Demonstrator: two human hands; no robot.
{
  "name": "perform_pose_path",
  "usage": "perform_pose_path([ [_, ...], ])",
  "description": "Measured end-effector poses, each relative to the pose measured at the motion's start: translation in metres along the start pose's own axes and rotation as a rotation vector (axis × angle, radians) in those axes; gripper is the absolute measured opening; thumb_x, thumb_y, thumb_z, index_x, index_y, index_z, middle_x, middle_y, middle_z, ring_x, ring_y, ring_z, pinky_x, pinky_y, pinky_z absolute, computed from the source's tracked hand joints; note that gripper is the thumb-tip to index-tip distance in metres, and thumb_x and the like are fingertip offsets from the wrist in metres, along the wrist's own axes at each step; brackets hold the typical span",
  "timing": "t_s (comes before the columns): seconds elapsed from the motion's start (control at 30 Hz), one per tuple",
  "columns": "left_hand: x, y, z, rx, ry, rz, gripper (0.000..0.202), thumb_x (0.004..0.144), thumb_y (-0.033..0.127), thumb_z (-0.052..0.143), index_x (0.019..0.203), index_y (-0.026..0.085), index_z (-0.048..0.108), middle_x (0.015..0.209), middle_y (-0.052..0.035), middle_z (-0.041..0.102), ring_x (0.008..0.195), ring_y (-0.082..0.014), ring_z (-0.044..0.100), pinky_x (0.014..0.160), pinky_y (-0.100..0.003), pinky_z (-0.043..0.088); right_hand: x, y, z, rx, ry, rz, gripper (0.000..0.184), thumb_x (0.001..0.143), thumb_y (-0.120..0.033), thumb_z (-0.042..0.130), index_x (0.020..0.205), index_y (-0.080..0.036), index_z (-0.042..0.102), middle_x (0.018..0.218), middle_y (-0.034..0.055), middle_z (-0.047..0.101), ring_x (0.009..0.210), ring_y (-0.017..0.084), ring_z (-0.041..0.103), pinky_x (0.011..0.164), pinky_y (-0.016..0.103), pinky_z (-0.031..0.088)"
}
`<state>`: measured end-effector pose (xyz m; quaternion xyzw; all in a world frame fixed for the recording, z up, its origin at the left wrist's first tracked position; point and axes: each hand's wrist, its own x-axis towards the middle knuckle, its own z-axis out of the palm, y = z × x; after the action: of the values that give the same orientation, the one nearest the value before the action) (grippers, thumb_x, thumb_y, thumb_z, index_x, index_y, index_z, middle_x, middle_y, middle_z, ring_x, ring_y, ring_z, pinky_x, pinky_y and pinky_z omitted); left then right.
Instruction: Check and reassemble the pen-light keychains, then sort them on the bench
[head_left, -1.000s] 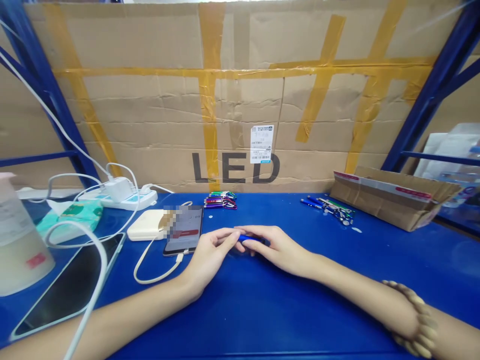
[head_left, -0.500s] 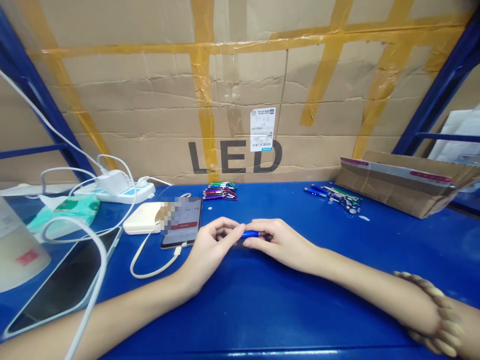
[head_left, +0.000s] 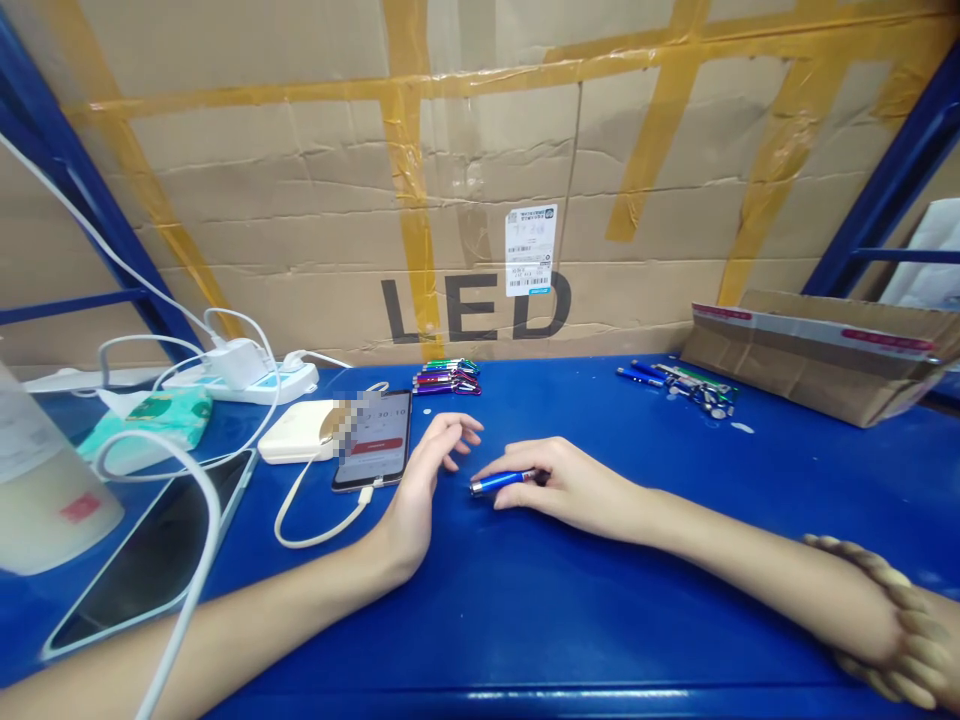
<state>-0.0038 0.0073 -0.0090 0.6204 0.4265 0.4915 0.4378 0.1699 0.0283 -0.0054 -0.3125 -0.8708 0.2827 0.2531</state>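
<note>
A slim blue mini flashlight with a silver end points left over the blue table. My right hand grips it between thumb and fingers, and its other end is hidden in that hand. Just left of it is my left hand, holding nothing, its fingers loosely bent and apart. Behind the hands lies a neat stack of coloured mini flashlights with carabiner clips. A looser pile of similar flashlights is at the back right.
A phone on a charging cable and a cream power bank lie left of my left hand. Farther left are a second phone, a cup and a power strip. An open cardboard box stands back right.
My left hand has let go of the flashlight and opened, moving slightly left. My right hand keeps the flashlight, whose silver left end now shows. The camera view has shifted slightly.
</note>
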Motion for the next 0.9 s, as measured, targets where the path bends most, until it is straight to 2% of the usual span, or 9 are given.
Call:
perform_pose_path([
  [0.2, -0.0051, 0.0038, 0.0008, -0.035, -0.014, 0.081, 0.030, 0.084, 0.038, 0.028, 0.089, 0.020, 0.051, 0.098, -0.0052, 0.056, 0.092, -0.0198, 0.047, 0.077, -0.028, 0.037, -0.0003, 0.0037, 0.0007, 0.026, -0.014, -0.023, 0.030, 0.078, -0.043, 0.060, 0.098, -0.022, 0.070, 0.086, 0.0028, 0.068, 0.075, 0.014, 0.061, 0.070, 0.024, 0.046],
  [0.5, 0.0037, 0.0045, 0.0034, -0.103, -0.003, -0.102, 0.028, 0.078, 0.037, 0.029, 0.080, 0.018, 0.049, 0.088, -0.0066, 0.055, 0.087, -0.0200, 0.051, 0.070, -0.029, 0.039, 0.0002, 0.0041, 0.0018, 0.015, -0.012, -0.014, 0.026, 0.080, -0.038, 0.060, 0.097, -0.022, 0.070, 0.088, 0.0027, 0.067, 0.078, 0.015, 0.060, 0.073, 0.025, 0.045],
  [0.7, 0.0038, 0.0049, 0.0036, -0.082, -0.002, -0.105, 0.028, 0.076, 0.038, 0.029, 0.077, 0.018, 0.049, 0.086, -0.0062, 0.055, 0.082, -0.0191, 0.050, 0.070, -0.030, 0.039, 0.0009, 0.0055, 0.0010, -0.013, -0.003, 0.016, 0.029, 0.075, -0.043, 0.063, 0.096, -0.024, 0.070, 0.081, 0.0012, 0.065, 0.069, 0.012, 0.058, 0.061, 0.022, 0.042],
  [0.9, 0.0028, 0.0057, 0.0039, -0.073, -0.011, -0.111, 0.028, 0.078, 0.037, 0.028, 0.078, 0.018, 0.048, 0.085, -0.0058, 0.053, 0.081, -0.0186, 0.048, 0.070, -0.029, 0.038, 0.0002, 0.0049, 0.0010, -0.046, -0.009, 0.018, 0.029, 0.072, -0.045, 0.065, 0.091, -0.025, 0.072, 0.079, 0.0008, 0.065, 0.070, 0.013, 0.057, 0.060, 0.021, 0.041],
])
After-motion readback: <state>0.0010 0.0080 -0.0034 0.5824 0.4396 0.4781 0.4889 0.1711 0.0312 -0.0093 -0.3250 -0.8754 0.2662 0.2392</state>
